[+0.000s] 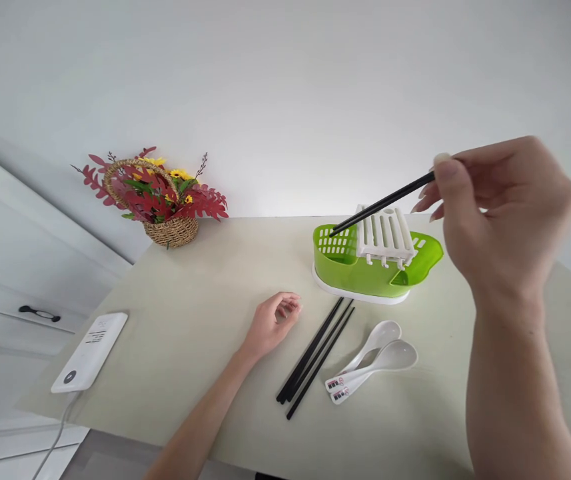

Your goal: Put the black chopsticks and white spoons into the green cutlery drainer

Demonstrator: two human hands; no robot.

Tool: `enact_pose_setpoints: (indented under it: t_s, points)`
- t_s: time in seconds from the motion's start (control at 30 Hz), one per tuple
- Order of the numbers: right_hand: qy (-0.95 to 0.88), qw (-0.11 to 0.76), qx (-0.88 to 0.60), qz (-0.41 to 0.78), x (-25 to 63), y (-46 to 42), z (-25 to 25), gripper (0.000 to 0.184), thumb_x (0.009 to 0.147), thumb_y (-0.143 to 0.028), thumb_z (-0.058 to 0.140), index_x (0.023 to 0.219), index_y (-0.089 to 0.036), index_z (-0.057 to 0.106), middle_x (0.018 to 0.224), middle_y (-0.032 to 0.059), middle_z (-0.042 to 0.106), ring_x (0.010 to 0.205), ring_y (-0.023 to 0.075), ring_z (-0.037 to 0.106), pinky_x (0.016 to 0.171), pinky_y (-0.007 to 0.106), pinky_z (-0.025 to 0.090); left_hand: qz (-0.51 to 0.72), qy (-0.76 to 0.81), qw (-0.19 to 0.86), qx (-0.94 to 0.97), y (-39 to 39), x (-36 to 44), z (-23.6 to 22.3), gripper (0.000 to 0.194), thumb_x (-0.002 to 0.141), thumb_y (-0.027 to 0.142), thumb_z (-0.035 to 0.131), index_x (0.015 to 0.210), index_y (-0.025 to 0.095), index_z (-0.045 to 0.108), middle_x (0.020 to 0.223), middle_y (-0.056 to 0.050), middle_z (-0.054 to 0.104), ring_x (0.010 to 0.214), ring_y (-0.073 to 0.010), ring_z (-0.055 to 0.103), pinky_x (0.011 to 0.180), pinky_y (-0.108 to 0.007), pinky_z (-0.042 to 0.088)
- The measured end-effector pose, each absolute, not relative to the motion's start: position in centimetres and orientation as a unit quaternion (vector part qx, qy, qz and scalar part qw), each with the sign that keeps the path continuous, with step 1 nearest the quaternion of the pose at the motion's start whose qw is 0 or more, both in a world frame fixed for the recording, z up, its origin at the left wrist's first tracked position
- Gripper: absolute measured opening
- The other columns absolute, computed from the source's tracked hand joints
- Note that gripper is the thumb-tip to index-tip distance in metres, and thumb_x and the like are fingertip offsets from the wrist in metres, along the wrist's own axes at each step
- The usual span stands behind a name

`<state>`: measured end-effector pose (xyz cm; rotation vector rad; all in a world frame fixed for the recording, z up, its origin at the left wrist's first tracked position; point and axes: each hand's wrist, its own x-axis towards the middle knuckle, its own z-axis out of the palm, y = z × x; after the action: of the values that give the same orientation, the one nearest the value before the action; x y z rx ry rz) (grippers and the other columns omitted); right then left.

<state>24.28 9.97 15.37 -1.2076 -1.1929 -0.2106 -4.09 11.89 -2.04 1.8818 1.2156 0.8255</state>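
Observation:
My right hand [495, 213] is raised above the table and pinches one black chopstick [382, 203] by its end. The chopstick slants down to the left, its tip at the green cutlery holder [345, 270], which has a white slotted insert [385, 235]. My left hand [272, 320] rests on the table with its fingers loosely curled and nothing in them. Just right of it lie three black chopsticks [315, 357] side by side. Two white spoons [378, 357] lie beside them, bowls pointing away from me.
A wicker basket of red and yellow artificial flowers [158, 200] stands at the table's back left corner. A white power bank [90, 350] with a cable lies near the left edge. White cabinet drawers with a black handle [39, 312] are on the left.

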Motion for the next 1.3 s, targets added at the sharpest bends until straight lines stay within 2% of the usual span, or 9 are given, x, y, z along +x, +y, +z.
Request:
enact_pose_setpoints:
  t_s: [0.23,0.53,0.8,1.17,1.3]
  points:
    - [-0.599,0.590,-0.537,-0.068,24.4,11.4,13.9,0.014,0.102,-0.038,0.064,0.095,-0.029,0.071,0.086,0.0017,0.076,0.073,0.0209,0.075,0.065,0.037,0.059,0.308,0.474,0.369,0.738,11.8,-4.1,-1.8,0.021,0.097,0.039,0.064,0.110,0.023,0.071,0.106,-0.004,0.077,0.086,-0.0159,0.070,0.082,-0.030,0.054]
    - [-0.665,0.524,-0.528,-0.058,24.4,12.9,12.6,0.010,0.101,-0.031,0.065,0.095,-0.027,0.073,0.092,0.0033,0.077,0.078,0.0207,0.073,0.072,0.036,0.057,0.297,0.474,0.362,0.746,11.8,-4.1,-2.0,0.020,0.097,0.038,0.064,0.109,0.023,0.071,0.106,-0.003,0.077,0.087,-0.0162,0.069,0.080,-0.029,0.054]
    - [-0.672,0.505,-0.539,-0.050,24.0,13.3,12.3,0.015,0.101,-0.039,0.064,0.095,-0.029,0.074,0.096,0.0036,0.077,0.081,0.0227,0.072,0.079,0.040,0.058,0.301,0.468,0.357,0.751,11.8,-4.1,-1.9,0.021,0.097,0.039,0.063,0.107,0.023,0.072,0.104,-0.004,0.078,0.086,-0.0171,0.069,0.078,-0.030,0.055]
    - [-0.654,0.503,-0.562,-0.054,22.4,12.5,12.0,0.018,0.101,-0.040,0.062,0.091,-0.028,0.072,0.095,0.0043,0.078,0.080,0.0241,0.072,0.074,0.038,0.054,0.311,0.449,0.356,0.758,11.6,-4.2,-2.2,0.018,0.097,0.035,0.062,0.105,0.022,0.072,0.103,-0.004,0.078,0.086,-0.0165,0.069,0.080,-0.030,0.055]
    - [-0.682,0.469,-0.559,-0.048,21.5,12.4,12.5,0.018,0.100,-0.038,0.063,0.091,-0.027,0.073,0.094,0.0039,0.079,0.080,0.0234,0.073,0.074,0.037,0.052,0.316,0.438,0.356,0.763,11.5,-4.3,-2.5,0.018,0.098,0.035,0.061,0.105,0.022,0.071,0.102,-0.004,0.078,0.087,-0.0162,0.070,0.080,-0.029,0.054]
